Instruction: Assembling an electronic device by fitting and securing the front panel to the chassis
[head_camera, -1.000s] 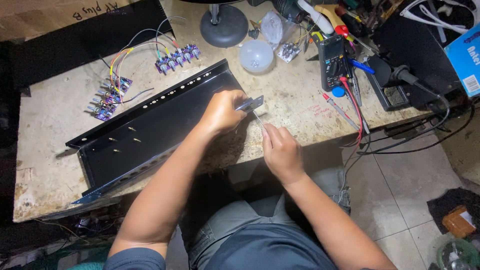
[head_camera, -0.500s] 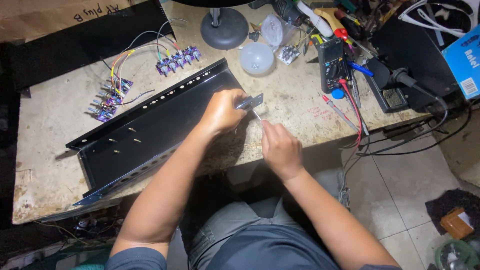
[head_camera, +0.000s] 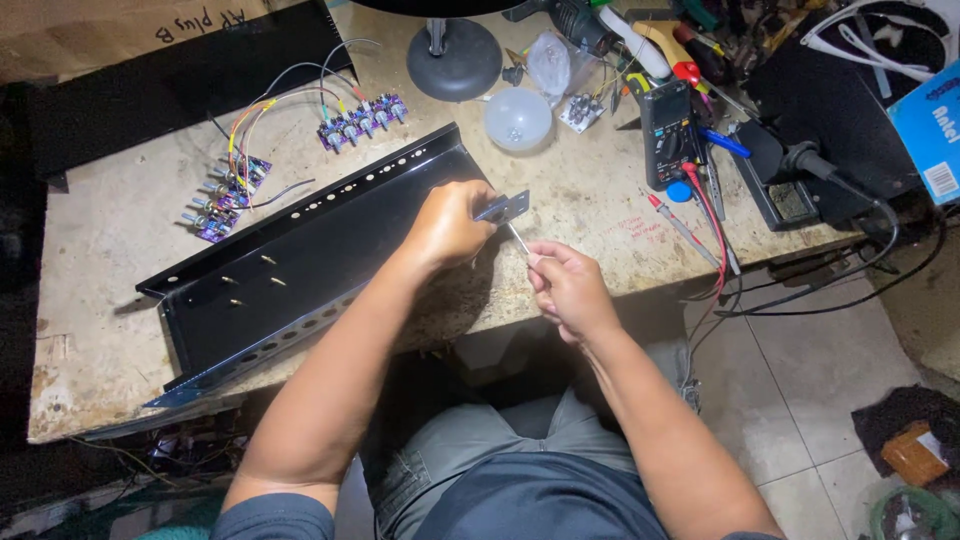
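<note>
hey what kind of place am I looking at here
Most likely a home electronics repair or hobby bench. A multimeter lies on the worn worktop, small wired circuit boards sit near a black metal chassis panel, and the right hand works a thin tool.

Black multimeter (head_camera: 668, 135), white bulb (head_camera: 517, 119), wired purple boards (head_camera: 362, 118), lamp base (head_camera: 454, 60)

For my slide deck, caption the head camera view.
Left hand steadies black metal chassis while right hand drives a screwdriver.
</note>
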